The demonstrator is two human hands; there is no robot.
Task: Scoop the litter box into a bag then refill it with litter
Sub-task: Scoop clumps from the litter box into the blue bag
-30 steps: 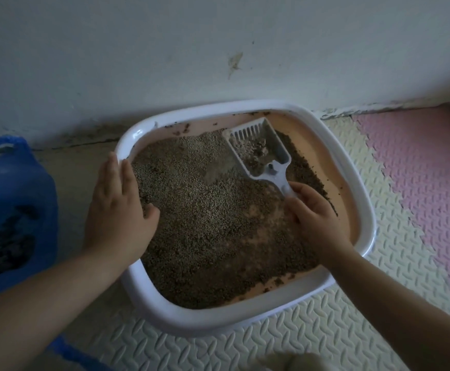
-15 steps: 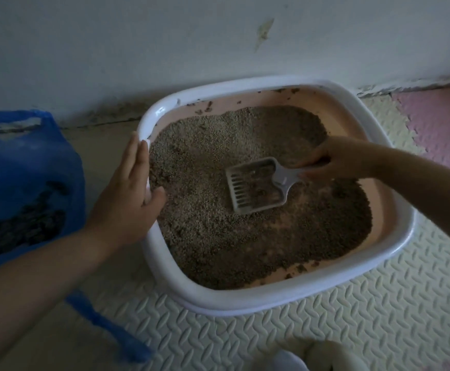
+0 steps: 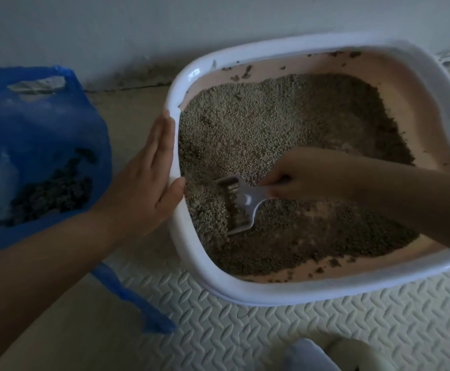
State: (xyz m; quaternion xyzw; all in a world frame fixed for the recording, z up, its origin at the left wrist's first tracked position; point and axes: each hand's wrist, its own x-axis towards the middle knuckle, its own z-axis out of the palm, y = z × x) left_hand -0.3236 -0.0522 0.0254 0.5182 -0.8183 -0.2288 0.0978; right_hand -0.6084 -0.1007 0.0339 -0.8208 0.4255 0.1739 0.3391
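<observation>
A white-rimmed litter box [image 3: 191, 253] with a pink inside stands on the floor against the wall, holding brownish-grey litter [image 3: 272, 124]. My right hand [image 3: 307, 175] grips the handle of a grey slotted scoop [image 3: 241, 203], whose head is tipped down into the litter near the box's left wall. My left hand [image 3: 149, 180] lies flat with straight fingers against the outside of the left rim, the thumb hooked over the edge. A blue plastic bag [image 3: 39, 145] with dark clumps inside sits on the floor to the left of the box.
The grey wall [image 3: 165, 28] runs right behind the box. Cream patterned foam mats [image 3: 272, 336] cover the floor in front. A blue bag handle [image 3: 138, 303] trails across the mat. Something pale shows at the bottom edge [image 3: 315, 354].
The scoop has swung from the far side of the box to the near left, its head now dug into the litter. The view has shifted left, showing more of the bag.
</observation>
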